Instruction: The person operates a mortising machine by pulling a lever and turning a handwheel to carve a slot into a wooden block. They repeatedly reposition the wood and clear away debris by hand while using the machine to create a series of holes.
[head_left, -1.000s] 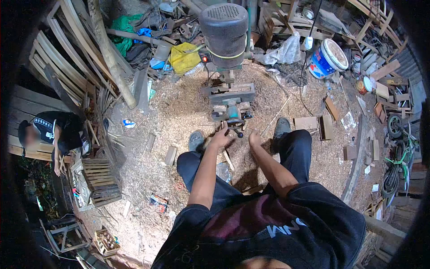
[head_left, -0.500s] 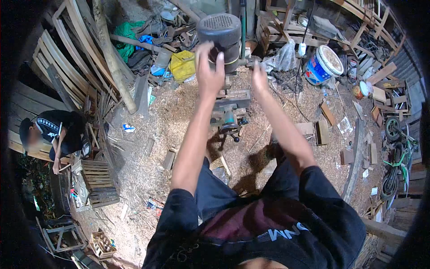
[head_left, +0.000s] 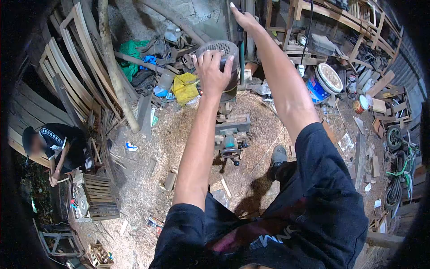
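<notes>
My left hand [head_left: 212, 71] rests with its fingers spread on the top and near side of a dark cylindrical housing [head_left: 231, 46] with a perforated lid. My right hand [head_left: 245, 19] is raised beyond the housing, near a dark upright pole at the wall. One finger points up; whether the others hold anything is hard to see. Below the housing stands a machine with a grey metal bed [head_left: 233, 125] and a handwheel [head_left: 230, 153], which neither hand touches.
Wood shavings [head_left: 179, 134] cover the floor. A yellow sack [head_left: 185, 88] lies left of the housing. At the right are a white-and-blue bucket [head_left: 329, 77] and a bicycle [head_left: 396, 172]. A person [head_left: 58, 145] crouches at the left by a slatted crate [head_left: 99, 193].
My left hand has come down onto the housing. My right hand has moved up and away, toward the wall pole. The view has shifted, and the person at the left has brought both hands together.
</notes>
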Demonstrator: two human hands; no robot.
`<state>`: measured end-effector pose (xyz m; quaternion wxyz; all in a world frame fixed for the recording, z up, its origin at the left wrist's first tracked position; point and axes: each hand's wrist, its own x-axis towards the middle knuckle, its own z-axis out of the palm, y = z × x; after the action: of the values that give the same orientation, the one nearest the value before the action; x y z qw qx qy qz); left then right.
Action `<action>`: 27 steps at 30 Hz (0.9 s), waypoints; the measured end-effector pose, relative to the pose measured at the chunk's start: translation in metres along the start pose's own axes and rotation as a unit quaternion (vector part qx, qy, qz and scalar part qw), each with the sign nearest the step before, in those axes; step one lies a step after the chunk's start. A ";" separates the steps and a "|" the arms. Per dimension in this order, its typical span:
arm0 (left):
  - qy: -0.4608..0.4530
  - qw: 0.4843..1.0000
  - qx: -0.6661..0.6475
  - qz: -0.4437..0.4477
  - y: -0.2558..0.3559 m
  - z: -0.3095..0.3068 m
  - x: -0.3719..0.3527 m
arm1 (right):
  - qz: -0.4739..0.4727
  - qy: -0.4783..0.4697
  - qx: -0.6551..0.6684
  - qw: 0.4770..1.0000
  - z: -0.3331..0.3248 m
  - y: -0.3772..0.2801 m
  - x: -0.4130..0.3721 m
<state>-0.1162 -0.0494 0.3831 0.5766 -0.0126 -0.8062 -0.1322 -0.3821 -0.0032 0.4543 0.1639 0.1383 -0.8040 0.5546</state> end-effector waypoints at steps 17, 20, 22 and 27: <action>-0.070 0.997 0.002 0.007 -0.007 -0.011 -0.023 | -0.089 -0.086 0.206 0.971 -0.097 -0.010 -0.178; -0.105 0.993 -0.035 -0.031 -0.002 -0.017 -0.033 | -0.134 -0.028 0.255 0.957 -0.113 -0.014 -0.247; -0.142 0.988 -0.013 -0.053 0.002 -0.029 -0.045 | -0.125 -0.060 0.280 0.950 -0.125 -0.008 -0.281; -0.187 0.975 -0.040 -0.110 0.013 -0.055 -0.069 | -0.116 -0.071 0.257 0.957 -0.138 0.020 -0.350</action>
<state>-0.0396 -0.0405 0.3374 0.3967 0.0288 -0.8903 -0.2219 -0.0570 0.1475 0.3370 0.1288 0.3070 -0.6227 0.7081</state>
